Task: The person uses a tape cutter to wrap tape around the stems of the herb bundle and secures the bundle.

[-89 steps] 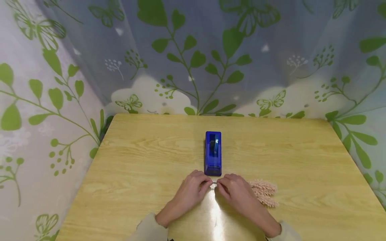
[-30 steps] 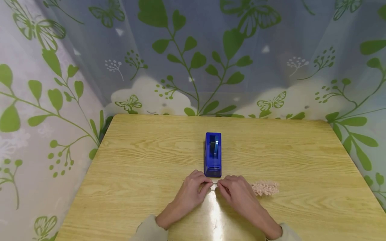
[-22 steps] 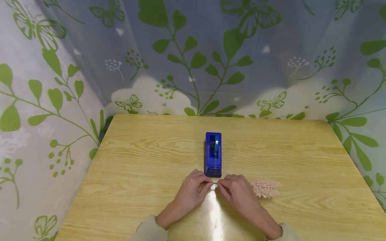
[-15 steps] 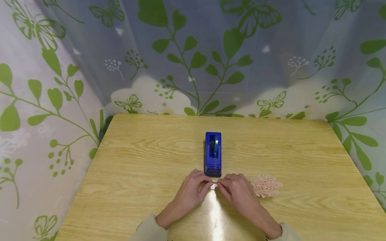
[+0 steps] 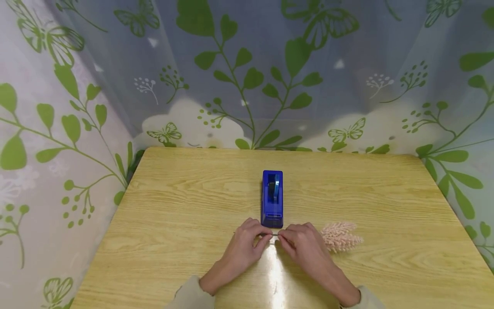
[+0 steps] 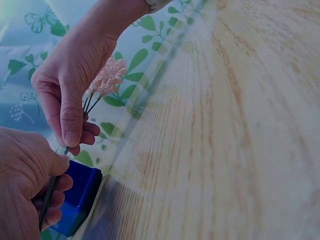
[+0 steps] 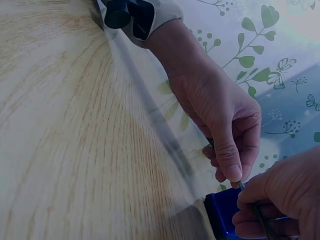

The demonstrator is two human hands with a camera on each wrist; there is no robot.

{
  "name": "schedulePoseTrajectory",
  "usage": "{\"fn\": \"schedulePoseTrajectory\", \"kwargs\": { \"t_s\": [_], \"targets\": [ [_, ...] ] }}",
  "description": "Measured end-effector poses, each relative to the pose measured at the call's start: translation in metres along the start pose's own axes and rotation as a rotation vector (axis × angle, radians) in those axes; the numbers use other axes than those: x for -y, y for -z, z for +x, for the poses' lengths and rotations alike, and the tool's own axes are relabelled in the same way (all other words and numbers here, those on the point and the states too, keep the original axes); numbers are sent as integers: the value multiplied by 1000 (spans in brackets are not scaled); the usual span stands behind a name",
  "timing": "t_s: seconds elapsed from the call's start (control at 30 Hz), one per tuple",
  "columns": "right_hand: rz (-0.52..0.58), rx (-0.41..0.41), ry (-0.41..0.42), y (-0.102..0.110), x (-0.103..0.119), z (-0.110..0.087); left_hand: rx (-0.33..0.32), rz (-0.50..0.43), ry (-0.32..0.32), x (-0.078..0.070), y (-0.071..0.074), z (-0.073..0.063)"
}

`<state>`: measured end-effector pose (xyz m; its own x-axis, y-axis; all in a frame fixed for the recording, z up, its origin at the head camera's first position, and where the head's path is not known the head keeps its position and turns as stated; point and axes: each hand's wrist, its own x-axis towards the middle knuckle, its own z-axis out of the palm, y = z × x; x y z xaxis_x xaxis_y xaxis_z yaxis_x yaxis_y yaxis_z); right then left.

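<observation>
An artificial flower spray with fluffy pale-pink heads lies level, its heads sticking out to the right beyond my right hand. That hand pinches the thin dark stem between thumb and fingers. Close by on the left, my left hand pinches the same stem, leaving a short bare length between the two sets of fingertips. In the left wrist view, the pink heads branch from several thin stalks behind the right hand. The stem's lower part runs through the left hand. Fingers partly hide the stem.
A blue tape dispenser with a tape roll stands on the wooden table, just beyond the fingertips. A curtain printed with leaves and butterflies hangs behind the table and along its sides.
The pink heads, bunched together one second ago, now fan out more widely, as if the stem has turned. Both hands have stayed nearly in place, still pinching the stem.
</observation>
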<state>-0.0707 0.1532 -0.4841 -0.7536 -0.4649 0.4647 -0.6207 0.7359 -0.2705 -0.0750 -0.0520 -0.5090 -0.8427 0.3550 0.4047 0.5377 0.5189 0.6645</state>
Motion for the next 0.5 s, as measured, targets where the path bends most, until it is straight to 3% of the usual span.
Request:
{"fn": "schedulePoseTrajectory", "kwargs": {
  "t_s": [0.5],
  "targets": [
    [7,-19,-5,-1,-1,0,24,23,33,-3,-1,-1]
  ]
}}
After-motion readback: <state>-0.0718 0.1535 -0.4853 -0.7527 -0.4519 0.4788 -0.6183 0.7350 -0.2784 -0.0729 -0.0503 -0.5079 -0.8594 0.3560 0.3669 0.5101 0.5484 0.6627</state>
